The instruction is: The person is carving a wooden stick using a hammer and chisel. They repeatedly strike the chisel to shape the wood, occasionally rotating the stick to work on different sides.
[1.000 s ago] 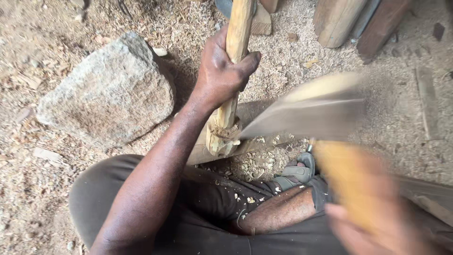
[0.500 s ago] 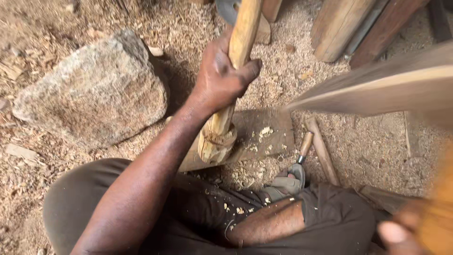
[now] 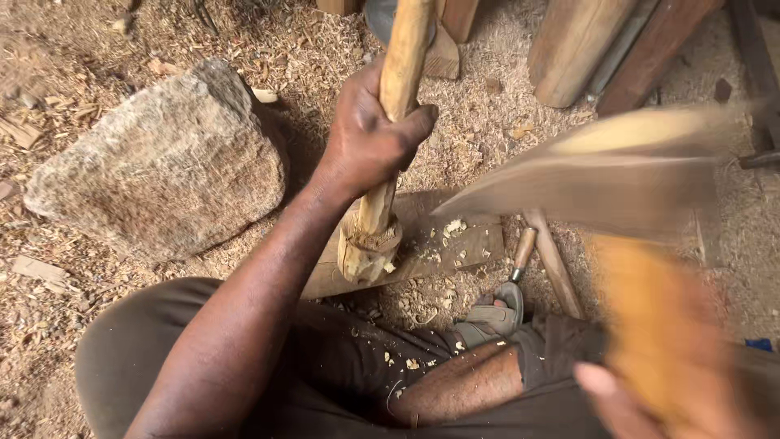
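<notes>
Left hand [image 3: 370,138] grips wooden stick [image 3: 388,138] upright on plank [image 3: 422,252]. Right hand [image 3: 650,390] grips blurred blade's [image 3: 601,179] handle. Stone [image 3: 162,162] beside.

Pale tan wooden pole [image 3: 398,97] with lighter, freshly cut yellowish wood at its bottom end. Big rough stone block [image 3: 162,162] is mottled grey-beige. Blurry broad blade [image 3: 601,183] looks grey-cream, its handle [image 3: 658,325] orange-yellow. Sawdust-covered ground [image 3: 504,106] is sandy beige, trousers [image 3: 325,366] dark brown-grey.
</notes>
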